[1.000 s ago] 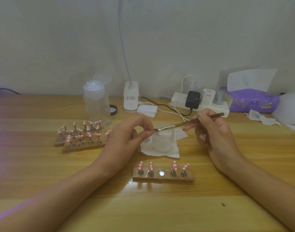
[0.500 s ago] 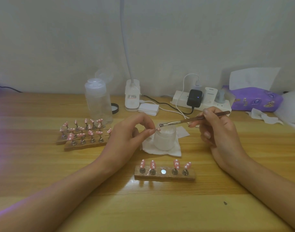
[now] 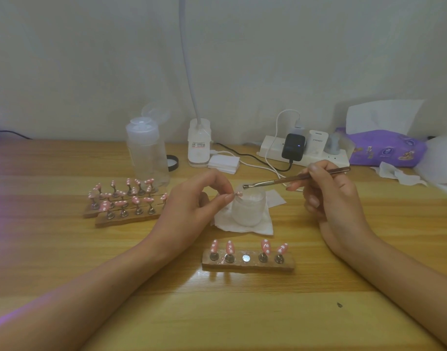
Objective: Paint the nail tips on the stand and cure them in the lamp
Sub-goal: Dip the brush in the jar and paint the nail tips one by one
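On my feed the left hand (image 3: 192,198) is raised just above the worktop (image 3: 217,312), thumb and forefinger pinching a single pink nail tip (image 3: 238,193) with white dots, held right at the rim of a small frosted jar (image 3: 247,211). The right hand (image 3: 331,196) grips a thin brush (image 3: 293,179) like a pen, handle pointing out to the right and bristle end hovering over the jar's mouth, just beside the pinched nail tip; I cannot tell whether the bristles touch it. The jar sits on a folded white tissue (image 3: 242,228).

Nearer to me, between the two forearms, the wooden stand (image 3: 247,266) lies flat on the worktop. It carries four dotted pink tips (image 3: 230,247) on metal pegs, two on the left and two on the right, with a bare metal disc (image 3: 246,257) in the middle.

Off to the left, well apart from the hands, two more wooden stands (image 3: 126,217) lie side by side, crowded with pink tips. Behind them stands a clear bottle (image 3: 147,153) with its flip cap open. Along the wall I make out a white gooseneck lamp (image 3: 199,145), a stack of white pads (image 3: 223,163), a power strip (image 3: 303,155) with chargers plugged in, and a purple tissue pack (image 3: 384,150)
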Available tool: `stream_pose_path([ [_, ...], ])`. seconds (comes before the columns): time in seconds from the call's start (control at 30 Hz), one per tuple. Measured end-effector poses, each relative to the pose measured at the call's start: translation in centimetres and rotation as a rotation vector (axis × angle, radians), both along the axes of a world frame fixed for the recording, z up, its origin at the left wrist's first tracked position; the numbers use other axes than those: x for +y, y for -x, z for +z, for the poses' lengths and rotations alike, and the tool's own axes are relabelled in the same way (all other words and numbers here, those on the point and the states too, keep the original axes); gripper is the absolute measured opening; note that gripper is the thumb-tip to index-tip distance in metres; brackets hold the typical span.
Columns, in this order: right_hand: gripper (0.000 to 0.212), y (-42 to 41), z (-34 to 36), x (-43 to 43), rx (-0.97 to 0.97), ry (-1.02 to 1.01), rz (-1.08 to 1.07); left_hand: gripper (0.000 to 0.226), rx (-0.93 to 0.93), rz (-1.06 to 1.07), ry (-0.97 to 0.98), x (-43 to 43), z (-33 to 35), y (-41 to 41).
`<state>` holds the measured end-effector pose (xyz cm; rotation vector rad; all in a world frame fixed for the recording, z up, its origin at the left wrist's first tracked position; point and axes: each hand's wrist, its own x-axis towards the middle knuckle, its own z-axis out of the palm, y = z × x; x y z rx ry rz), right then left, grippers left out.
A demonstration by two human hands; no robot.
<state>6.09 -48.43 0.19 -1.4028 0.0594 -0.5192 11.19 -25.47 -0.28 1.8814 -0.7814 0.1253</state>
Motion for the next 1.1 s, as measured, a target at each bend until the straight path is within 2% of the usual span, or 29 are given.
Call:
stream_pose_path([
  [0.13,0.026,0.11,0.03,0.26,-0.012,0.074,0.028,0.007,0.007,0.003,0.008,-0.01,-0.03,-0.01],
  [0.27,0.023,0.07,-0.01,-0.02,-0.008,0.024,-0.003,0.008,0.015,0.008,0.014,0.0,-0.1,-0.04],
  [0.4,0.033,0.14,-0.06,0.25,-0.048,0.078,0.042,0.009,0.028,0.01,0.02,-0.01,-0.15,-0.06],
  [0.53,0.025,0.06,0.01,0.05,-0.018,0.03,-0.006,0.008,0.025,0.016,0.013,-0.06,-0.11,-0.04],
  [0.7,0.031,0.21,0.09,0.36,-0.053,0.081,0.041,0.008,0.023,0.015,0.015,0.01,-0.13,-0.08],
  [0.9,0.027,0.21,-0.06,0.16,-0.023,0.114,-0.009,0.008,0.019,0.016,0.011,0.01,-0.14,-0.09],
  [1.1,0.03,0.61,0.43,-0.25,-0.089,0.071,-0.045,0.008,0.02,0.013,0.01,0.02,-0.17,-0.08],
])
